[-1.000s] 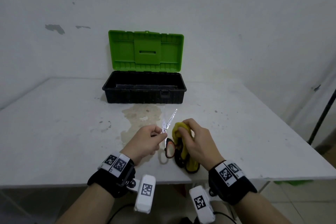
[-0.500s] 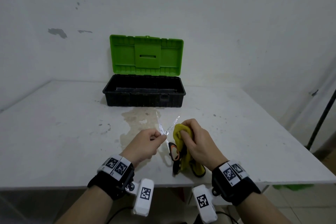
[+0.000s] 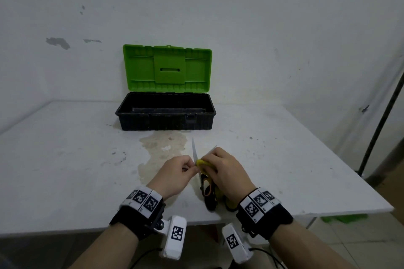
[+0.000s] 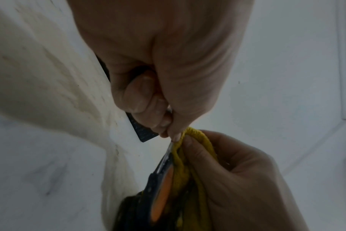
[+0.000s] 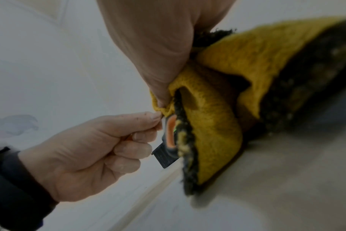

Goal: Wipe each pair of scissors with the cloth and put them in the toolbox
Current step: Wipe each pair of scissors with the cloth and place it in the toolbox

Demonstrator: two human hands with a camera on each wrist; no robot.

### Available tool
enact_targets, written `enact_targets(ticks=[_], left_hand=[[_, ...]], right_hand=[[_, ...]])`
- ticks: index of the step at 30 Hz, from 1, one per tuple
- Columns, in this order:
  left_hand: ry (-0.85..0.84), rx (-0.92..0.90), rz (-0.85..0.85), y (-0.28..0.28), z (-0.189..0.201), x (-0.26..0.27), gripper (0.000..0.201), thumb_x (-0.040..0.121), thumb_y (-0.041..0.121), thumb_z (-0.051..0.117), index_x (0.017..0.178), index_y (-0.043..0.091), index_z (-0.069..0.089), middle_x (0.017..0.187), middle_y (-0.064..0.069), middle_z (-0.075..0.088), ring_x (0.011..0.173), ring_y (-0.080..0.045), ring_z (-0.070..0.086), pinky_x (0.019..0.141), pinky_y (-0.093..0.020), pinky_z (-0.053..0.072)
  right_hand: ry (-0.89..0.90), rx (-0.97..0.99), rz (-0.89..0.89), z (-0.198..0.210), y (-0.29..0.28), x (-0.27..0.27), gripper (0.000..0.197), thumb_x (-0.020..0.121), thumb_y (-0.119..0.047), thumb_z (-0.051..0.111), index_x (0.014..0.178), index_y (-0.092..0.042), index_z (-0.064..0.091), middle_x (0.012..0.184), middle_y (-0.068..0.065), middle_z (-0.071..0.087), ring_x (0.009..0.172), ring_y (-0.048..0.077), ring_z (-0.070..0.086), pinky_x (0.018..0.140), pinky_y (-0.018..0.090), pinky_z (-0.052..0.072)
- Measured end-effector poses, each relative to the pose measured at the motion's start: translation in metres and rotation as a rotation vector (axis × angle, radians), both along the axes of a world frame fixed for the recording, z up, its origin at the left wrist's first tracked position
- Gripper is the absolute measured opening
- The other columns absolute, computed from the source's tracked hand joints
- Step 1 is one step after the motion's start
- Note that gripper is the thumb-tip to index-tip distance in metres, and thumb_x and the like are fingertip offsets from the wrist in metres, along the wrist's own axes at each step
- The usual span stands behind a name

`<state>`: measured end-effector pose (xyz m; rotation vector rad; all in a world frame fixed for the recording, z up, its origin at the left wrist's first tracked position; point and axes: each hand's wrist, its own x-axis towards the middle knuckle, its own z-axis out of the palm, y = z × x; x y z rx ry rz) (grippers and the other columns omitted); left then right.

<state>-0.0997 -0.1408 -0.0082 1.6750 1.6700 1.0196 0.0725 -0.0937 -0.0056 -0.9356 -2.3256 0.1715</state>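
Note:
A pair of scissors point(image 3: 206, 190) with black and orange handles is held just above the table's near edge, blades spread and pointing away from me. My left hand point(image 3: 190, 168) pinches the left blade point(image 3: 194, 150) between thumb and forefinger. My right hand point(image 3: 213, 160) grips a yellow cloth point(image 3: 201, 162) folded round the right blade, whose tip pokes out past the knuckles. In the wrist views the cloth point(image 5: 217, 125) hangs down over the orange handle point(image 4: 160, 187). The toolbox point(image 3: 166, 116), black with its green lid point(image 3: 167, 67) standing open, sits behind on the table.
The white table point(image 3: 65, 170) has a brownish stain point(image 3: 161, 146) between the toolbox and my hands. A wall stands close behind the toolbox. A dark pole point(image 3: 380, 120) leans at the right, beyond the table's edge.
My right hand has slid the cloth up from near the handles along the right blade, which is now mostly covered. The blades are spread wider. My left hand keeps its pinch.

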Motion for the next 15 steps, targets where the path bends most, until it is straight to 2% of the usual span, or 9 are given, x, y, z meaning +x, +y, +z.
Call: enact_targets(ticks=[4,7,10,11,13,15], left_hand=[[-0.004,-0.013,0.008,0.003,-0.002,-0.004,0.023,0.093,0.032,0.065,0.077,0.016,0.061,0.064,0.007,0.058,0.060,-0.010,0.052,0.062,-0.029,0.044],[-0.030,-0.046,0.013,0.002,-0.003,-0.007,0.023,0.093,0.032,0.065,0.076,0.016,0.061,0.062,0.007,0.056,0.059,-0.011,0.052,0.061,-0.031,0.045],[-0.050,-0.044,0.024,-0.001,-0.002,-0.005,0.023,0.093,0.031,0.065,0.074,0.018,0.061,0.061,0.011,0.055,0.058,-0.006,0.050,0.062,-0.026,0.042],[-0.050,-0.038,0.030,-0.001,-0.001,-0.005,0.023,0.094,0.030,0.064,0.074,0.019,0.061,0.062,0.012,0.055,0.059,-0.004,0.050,0.063,-0.026,0.042],[-0.048,-0.029,0.039,0.000,0.000,-0.006,0.022,0.094,0.030,0.064,0.075,0.019,0.061,0.064,0.011,0.055,0.061,-0.004,0.051,0.064,-0.026,0.042],[-0.050,-0.022,0.033,0.001,0.002,-0.006,0.021,0.094,0.030,0.064,0.076,0.018,0.062,0.064,0.009,0.056,0.060,-0.005,0.051,0.063,-0.026,0.042]], right_hand=[[0.063,-0.036,-0.116,0.007,0.014,0.005,0.018,0.095,-0.032,0.057,0.095,-0.020,0.070,0.094,-0.004,0.055,0.077,0.014,0.057,0.070,0.035,0.053],[0.123,-0.064,-0.234,0.017,0.029,0.013,0.019,0.096,-0.030,0.057,0.095,-0.016,0.070,0.091,-0.001,0.055,0.077,0.016,0.056,0.073,0.034,0.051],[0.156,-0.065,-0.300,0.025,0.032,0.021,0.018,0.096,-0.029,0.057,0.102,-0.018,0.070,0.093,-0.002,0.057,0.080,0.014,0.053,0.072,0.024,0.041],[0.169,-0.052,-0.293,0.026,0.028,0.021,0.018,0.096,-0.029,0.057,0.103,-0.018,0.070,0.093,-0.002,0.057,0.080,0.013,0.053,0.072,0.022,0.040],[0.184,-0.044,-0.220,0.026,0.012,0.018,0.017,0.095,-0.029,0.059,0.103,-0.018,0.070,0.093,-0.003,0.057,0.080,0.013,0.055,0.074,0.024,0.046],[0.130,-0.056,-0.120,0.020,-0.006,0.011,0.017,0.094,-0.029,0.060,0.104,-0.019,0.070,0.095,-0.004,0.056,0.079,0.013,0.056,0.072,0.026,0.050]])
